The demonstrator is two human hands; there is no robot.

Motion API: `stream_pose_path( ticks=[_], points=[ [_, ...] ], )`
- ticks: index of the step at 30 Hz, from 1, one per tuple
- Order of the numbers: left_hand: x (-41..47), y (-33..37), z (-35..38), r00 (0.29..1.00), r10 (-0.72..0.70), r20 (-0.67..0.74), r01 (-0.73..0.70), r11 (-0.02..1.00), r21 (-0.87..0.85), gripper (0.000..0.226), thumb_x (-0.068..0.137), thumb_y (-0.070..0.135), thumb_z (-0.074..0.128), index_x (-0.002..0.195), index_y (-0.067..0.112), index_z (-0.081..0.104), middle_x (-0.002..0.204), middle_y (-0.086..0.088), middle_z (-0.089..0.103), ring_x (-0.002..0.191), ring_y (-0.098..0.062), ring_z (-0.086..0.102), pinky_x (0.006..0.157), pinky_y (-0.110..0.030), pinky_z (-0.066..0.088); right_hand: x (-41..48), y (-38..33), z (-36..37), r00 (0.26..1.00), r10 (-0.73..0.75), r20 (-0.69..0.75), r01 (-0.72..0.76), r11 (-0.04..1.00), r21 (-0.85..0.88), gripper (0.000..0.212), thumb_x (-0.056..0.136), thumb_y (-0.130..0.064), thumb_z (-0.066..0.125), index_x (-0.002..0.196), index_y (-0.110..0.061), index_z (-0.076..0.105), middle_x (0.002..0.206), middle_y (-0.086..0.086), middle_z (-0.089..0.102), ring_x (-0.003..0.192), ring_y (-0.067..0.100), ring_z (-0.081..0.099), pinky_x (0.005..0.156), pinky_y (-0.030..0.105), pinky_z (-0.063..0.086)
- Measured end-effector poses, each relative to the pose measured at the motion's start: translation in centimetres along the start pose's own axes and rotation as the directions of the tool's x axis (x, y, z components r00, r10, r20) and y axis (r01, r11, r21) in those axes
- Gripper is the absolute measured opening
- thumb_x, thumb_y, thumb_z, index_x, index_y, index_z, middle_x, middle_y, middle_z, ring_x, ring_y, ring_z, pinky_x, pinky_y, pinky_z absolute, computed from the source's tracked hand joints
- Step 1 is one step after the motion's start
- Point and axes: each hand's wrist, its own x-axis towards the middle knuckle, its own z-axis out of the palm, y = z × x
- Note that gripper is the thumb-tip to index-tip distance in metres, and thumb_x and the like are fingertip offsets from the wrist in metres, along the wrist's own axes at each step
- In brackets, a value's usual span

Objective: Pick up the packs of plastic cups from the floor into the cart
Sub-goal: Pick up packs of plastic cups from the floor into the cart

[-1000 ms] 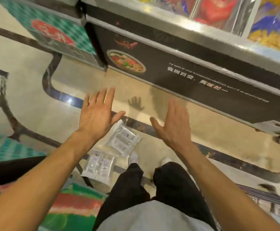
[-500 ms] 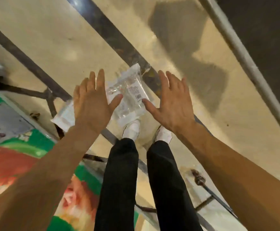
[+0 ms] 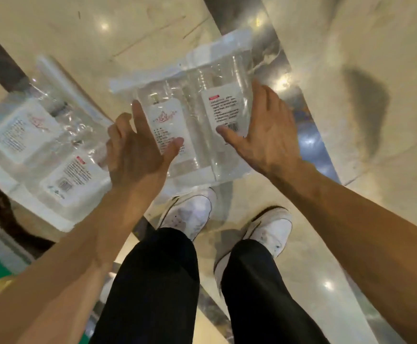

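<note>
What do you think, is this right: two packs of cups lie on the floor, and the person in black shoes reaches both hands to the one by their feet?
No: the head view shows white shoes, not black. Otherwise yes: a second pack on the floor, left hand and right hand reaching for the nearer pack.

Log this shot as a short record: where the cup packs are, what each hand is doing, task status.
centre pack: on the floor, between both hands
left pack: on the floor, left of it, untouched
left hand: open, at centre pack's left edge
right hand: open, at its right edge
status: neither pack gripped yet
</note>
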Motion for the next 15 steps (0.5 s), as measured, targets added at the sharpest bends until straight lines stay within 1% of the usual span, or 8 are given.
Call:
stream_pose_path(
  ticks=[3, 5, 6, 8, 9, 11, 12, 15],
  points=[
    [1.3, -0.3, 2.5, 0.999, -0.048, -0.023, 0.044, 0.988, -0.148, 0.107, 0.098, 0.071, 0.057, 0.169, 0.006, 0.010, 0.159, -0.022, 0.030, 0.142, -0.045, 0.035, 0.117, -0.059, 0.034, 1.0, 1.2, 2.1, 0.998, 0.063, -0.002, -0.063, 0.995, 0.073, 0.120, 0.082, -0.082, 0.068, 0.165, -0.006, 0.028, 0.159, 0.018, 0.046, 0.142, 0.039, 0.048, 0.115, 0.056, 0.043],
    [1.9, -0.8, 3.6, 0.996, -0.090, -0.013, 0.083, 0.952, -0.294, 0.112, 0.097, 0.072, 0.059, 0.170, 0.011, 0.000, 0.163, -0.018, 0.025, 0.146, -0.046, 0.034, 0.118, -0.062, 0.033, 1.4, 1.2, 2.7, 0.994, 0.109, 0.012, -0.110, 0.984, 0.138, 0.129, 0.078, -0.081, 0.075, 0.167, -0.006, 0.021, 0.161, 0.016, 0.043, 0.147, 0.036, 0.043, 0.118, 0.054, 0.041],
    [2.1, -0.9, 3.9, 0.994, -0.111, 0.006, 0.105, 0.924, -0.367, 0.116, 0.096, 0.074, 0.060, 0.171, 0.015, -0.006, 0.165, -0.016, 0.024, 0.147, -0.045, 0.034, 0.118, -0.061, 0.034, 1.6, 1.2, 3.0, 0.991, 0.132, 0.030, -0.135, 0.977, 0.167, 0.131, 0.077, -0.080, 0.077, 0.168, -0.007, 0.017, 0.163, 0.015, 0.040, 0.149, 0.034, 0.040, 0.118, 0.052, 0.038],
    [2.4, -1.2, 4.1, 0.987, -0.153, 0.049, 0.157, 0.864, -0.479, 0.121, 0.093, 0.075, 0.064, 0.170, 0.023, -0.013, 0.165, -0.013, 0.026, 0.147, -0.043, 0.039, 0.113, -0.054, 0.039, 1.9, 1.0, 3.5, 0.988, 0.147, 0.050, -0.154, 0.962, 0.227, 0.134, 0.076, -0.076, 0.081, 0.169, -0.006, 0.015, 0.162, 0.015, 0.039, 0.150, 0.032, 0.037, 0.118, 0.047, 0.036],
    [2.5, -1.1, 4.0, 0.984, -0.164, 0.066, 0.174, 0.839, -0.515, 0.123, 0.092, 0.073, 0.067, 0.170, 0.024, -0.014, 0.164, -0.012, 0.028, 0.145, -0.041, 0.043, 0.108, -0.048, 0.041, 2.0, 0.9, 3.6, 0.987, 0.152, 0.052, -0.161, 0.953, 0.255, 0.135, 0.075, -0.075, 0.083, 0.169, -0.005, 0.016, 0.161, 0.015, 0.039, 0.149, 0.031, 0.036, 0.118, 0.045, 0.035],
    [2.5, -0.9, 3.5, 0.982, -0.166, 0.085, 0.186, 0.813, -0.551, 0.125, 0.093, 0.066, 0.073, 0.170, 0.021, -0.014, 0.164, -0.011, 0.030, 0.142, -0.035, 0.047, 0.099, -0.036, 0.038, 2.0, 0.7, 3.4, 0.984, 0.170, 0.056, -0.179, 0.937, 0.299, 0.138, 0.070, -0.072, 0.089, 0.168, -0.005, 0.017, 0.158, 0.014, 0.040, 0.147, 0.028, 0.038, 0.118, 0.042, 0.036],
    [2.3, -0.7, 3.2, 0.983, -0.159, 0.087, 0.180, 0.810, -0.558, 0.126, 0.092, 0.063, 0.075, 0.170, 0.019, -0.013, 0.164, -0.011, 0.029, 0.143, -0.032, 0.046, 0.100, -0.033, 0.036, 1.9, 0.5, 3.1, 0.982, 0.178, 0.058, -0.187, 0.931, 0.313, 0.139, 0.068, -0.070, 0.091, 0.168, -0.007, 0.018, 0.156, 0.013, 0.041, 0.144, 0.027, 0.040, 0.116, 0.041, 0.039],
    [1.4, 0.0, 1.1, 0.989, -0.128, 0.068, 0.144, 0.815, -0.561, 0.130, 0.090, 0.057, 0.081, 0.170, 0.013, -0.011, 0.167, -0.013, 0.025, 0.151, -0.029, 0.036, 0.108, -0.029, 0.031, 1.0, -0.3, 0.6, 0.979, 0.197, 0.051, -0.203, 0.916, 0.345, 0.136, 0.065, -0.067, 0.094, 0.166, -0.010, 0.022, 0.150, 0.009, 0.042, 0.137, 0.023, 0.044, 0.106, 0.036, 0.044]
  ],
)
